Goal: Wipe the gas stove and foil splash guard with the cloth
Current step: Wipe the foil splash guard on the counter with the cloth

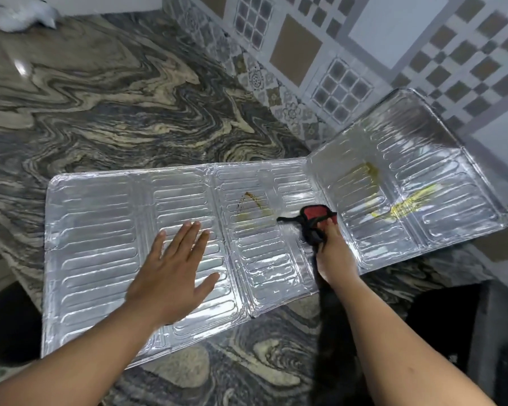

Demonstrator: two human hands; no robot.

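Note:
The foil splash guard [100,218] lies flat and unfolded across the marble counter, its right panel tilted up toward the tiled wall. A brown stain [251,205] marks the middle panel, and yellow smears [405,208] mark the right panel. My left hand [175,268] presses flat on the left half, fingers spread. My right hand [332,253] grips a red and black cloth [316,216] on the foil, just right of the brown stain. No gas stove is in view.
The swirled marble counter [115,98] stretches to the back and left. A patterned tile wall [349,54] runs along the right. A white object [21,13] sits at the far left corner. A dark round opening [6,323] is at the lower left.

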